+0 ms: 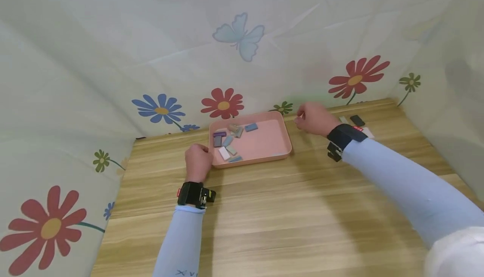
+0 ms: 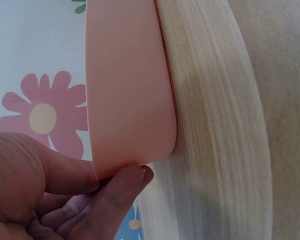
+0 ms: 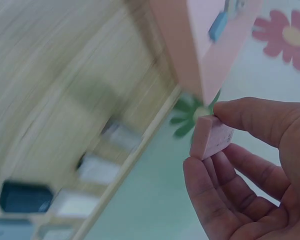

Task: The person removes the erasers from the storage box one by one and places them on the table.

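My left hand (image 1: 198, 162) is at the left end of a pink tray (image 1: 261, 158). In the left wrist view its thumb and fingers pinch the tray's wall near a corner. Several small eraser-like blocks lie inside, mostly toward the left, among them a white block (image 1: 224, 153), a purple block (image 1: 219, 134) and a blue block (image 1: 251, 127). Just right of the tray, my right hand (image 1: 315, 119) is raised above the table. Between its thumb and fingers it holds a small pink eraser-like block (image 3: 212, 136), clearly seen in the right wrist view.
More small blocks lie on the wooden table (image 1: 264, 218) at the back right, including a black block (image 1: 357, 120) and a white block (image 1: 367, 133), partly behind the right wrist. A flower-printed cloth wall (image 1: 280, 67) rises behind the tray and along both sides.
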Available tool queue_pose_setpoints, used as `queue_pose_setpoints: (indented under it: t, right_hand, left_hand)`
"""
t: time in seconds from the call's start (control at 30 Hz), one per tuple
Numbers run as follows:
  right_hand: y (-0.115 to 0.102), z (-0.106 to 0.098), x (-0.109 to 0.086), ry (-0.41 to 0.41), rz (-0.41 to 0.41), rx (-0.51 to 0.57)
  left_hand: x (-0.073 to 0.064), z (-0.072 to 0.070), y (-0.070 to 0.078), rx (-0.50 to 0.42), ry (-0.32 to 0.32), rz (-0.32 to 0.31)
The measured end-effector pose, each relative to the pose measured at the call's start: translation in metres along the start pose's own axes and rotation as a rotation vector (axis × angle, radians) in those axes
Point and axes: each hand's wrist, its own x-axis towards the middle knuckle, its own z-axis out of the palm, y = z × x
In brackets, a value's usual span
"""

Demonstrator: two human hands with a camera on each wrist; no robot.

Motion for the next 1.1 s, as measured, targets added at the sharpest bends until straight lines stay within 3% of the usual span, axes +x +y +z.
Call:
queue_pose_setpoints:
  t: [0.27,0.4,0.6,0.83,1.1]
  right_hand:
    - [0.043,-0.015,-0.019,0.042,0.121,0.004]
    - [0.057,-0.01,-0.026,0.078,0.139,-0.047]
    - [0.072,0.002,-0.033,0.031,0.186,-0.091]
    - [0.076,0.012,-0.037,0.025,0.211,-0.07]
    - [0.077,0.015,-0.039,0.049,0.173,-0.156]
  left_hand:
    - [-0.001,-0.004,0.002,-0.016,-0.016,-0.037]
    - [0.0,-0.004,0.002,-0.009,-0.019,-0.042]
    - [0.0,-0.002,0.001,0.018,0.003,-0.017]
    - [-0.001,-0.002,0.002,0.012,-0.011,-0.036]
    - [-0.002,-0.001,0.004,-0.004,-0.023,-0.044]
